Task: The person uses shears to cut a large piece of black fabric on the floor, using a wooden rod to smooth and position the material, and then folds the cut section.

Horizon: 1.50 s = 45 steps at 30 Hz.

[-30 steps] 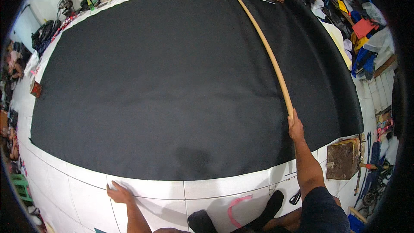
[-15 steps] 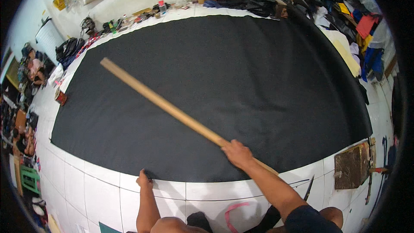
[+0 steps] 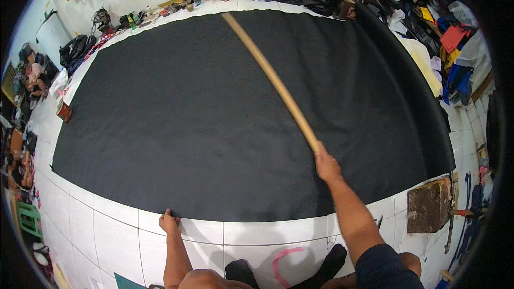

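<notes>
A large sheet of black fabric lies spread flat over the white tiled floor. My right hand grips the near end of a long wooden stick, which reaches across the fabric toward the far edge, slightly blurred. My left hand rests on the near hem of the fabric, fingers bent on the edge. My legs and dark socks show at the bottom of the view.
A brown wooden block sits on the tiles at the right. Piled clothes and bags crowd the far right. Bottles, tools and bags line the far wall. A small red box lies at the fabric's left edge.
The stick has swept over the fabric: from the right side, to pointing far left, and now back toward the centre-far edge. My left hand has stayed at the near hem.
</notes>
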Tool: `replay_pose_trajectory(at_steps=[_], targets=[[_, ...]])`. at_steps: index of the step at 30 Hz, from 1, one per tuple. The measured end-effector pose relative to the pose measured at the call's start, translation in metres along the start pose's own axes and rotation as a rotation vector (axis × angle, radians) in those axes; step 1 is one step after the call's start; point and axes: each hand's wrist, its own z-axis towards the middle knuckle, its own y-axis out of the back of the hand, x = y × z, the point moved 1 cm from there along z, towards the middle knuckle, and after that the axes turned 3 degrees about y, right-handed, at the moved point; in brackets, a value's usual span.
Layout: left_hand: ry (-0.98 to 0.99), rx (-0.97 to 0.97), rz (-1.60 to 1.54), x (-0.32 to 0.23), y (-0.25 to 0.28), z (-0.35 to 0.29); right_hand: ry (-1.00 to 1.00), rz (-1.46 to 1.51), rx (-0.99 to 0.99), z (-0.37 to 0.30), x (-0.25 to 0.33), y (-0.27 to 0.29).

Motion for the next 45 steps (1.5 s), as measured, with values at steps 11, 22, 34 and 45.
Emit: replay_pose_trajectory(at_steps=[11, 22, 34, 45], targets=[[-0.001, 0.215, -0.03, 0.0, 0.027, -0.003, -0.149, 0.09, -0.146, -0.032, -0.043, 0.025], [-0.025, 0.267, -0.067, 0.01, 0.021, -0.003, 0.654, -0.255, 0.026, -0.106, 0.05, -0.088], [-0.048, 0.051, 0.3, 0.028, 0.068, -0.044, 1.128, -0.092, 0.463, -0.249, 0.143, -0.189], [-0.267, -0.481, 1.174, -0.012, 0.15, 0.033, 0.793, -0.644, 0.67, -0.125, 0.052, 0.059]])
